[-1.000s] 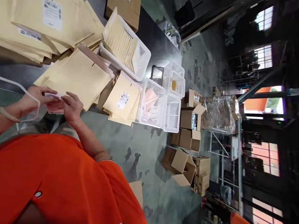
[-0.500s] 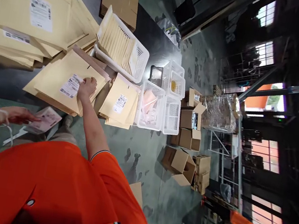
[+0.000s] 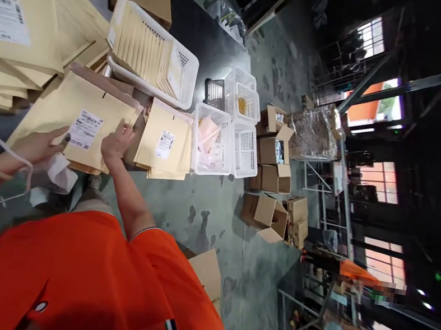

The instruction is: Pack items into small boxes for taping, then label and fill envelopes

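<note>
Head view: I have the tan padded paper mailer [image 3: 63, 100] lying flat between both hands, touching both, and its long axis runs from one hand to the other. My right hand [image 3: 117, 141] has its fingers [image 3: 124, 130] curled shut on the mailer's end. My left hand [image 3: 38, 144] lays its thumb on the matte paper just beside the white printed label [image 3: 84, 129]. Its other fingers are hidden, so I cannot tell whether it grips. A crumpled white wrapper [image 3: 60, 175] sits just under that hand. Beyond the right fingers lies a smaller labelled tan envelope [image 3: 164, 144], and further on a white slotted plastic basket [image 3: 185, 76] holds upright envelopes.
</note>
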Motion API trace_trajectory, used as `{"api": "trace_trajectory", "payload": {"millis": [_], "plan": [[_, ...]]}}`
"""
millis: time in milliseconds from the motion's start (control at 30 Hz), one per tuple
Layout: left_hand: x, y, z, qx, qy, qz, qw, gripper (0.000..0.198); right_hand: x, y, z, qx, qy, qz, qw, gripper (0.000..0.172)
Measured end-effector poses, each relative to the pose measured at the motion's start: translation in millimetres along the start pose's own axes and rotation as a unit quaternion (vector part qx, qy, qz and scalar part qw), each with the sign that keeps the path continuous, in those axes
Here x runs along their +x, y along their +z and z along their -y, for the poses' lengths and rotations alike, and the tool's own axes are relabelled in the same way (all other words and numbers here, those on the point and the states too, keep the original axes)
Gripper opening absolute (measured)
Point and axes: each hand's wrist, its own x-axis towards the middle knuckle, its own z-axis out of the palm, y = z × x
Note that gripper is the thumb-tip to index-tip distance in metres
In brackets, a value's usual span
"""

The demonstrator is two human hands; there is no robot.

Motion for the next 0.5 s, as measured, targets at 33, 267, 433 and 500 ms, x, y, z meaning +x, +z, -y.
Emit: {"api": "trace_trajectory", "payload": {"millis": [33, 267, 433, 500], "plan": [[5.7, 0.6, -6.2, 0.045, -0.002, -0.008, 0.999, 0.096, 1.0, -5.7, -4.8, 0.003, 0.056, -0.013, 0.998, 0.063], [17.2, 12.3, -8.5, 0.129, 0.007, 0.015, 0.991, 0.081, -4.6, -4.2, -7.4, 0.051, 0.115, -0.035, 0.991, 0.046], [25.9, 16.7, 4.1, 0.115, -0.025, -0.028, 0.993, 0.065, -4.4, -1.4, 1.8, 0.083, 0.077, -0.043, 0.993, 0.049], [28.4, 16.7, 7.7, 0.136, -0.029, -0.018, 0.990, 0.069, -0.9, -1.4, 6.6, 0.134, 0.091, -0.019, 0.987, 0.053]]}}
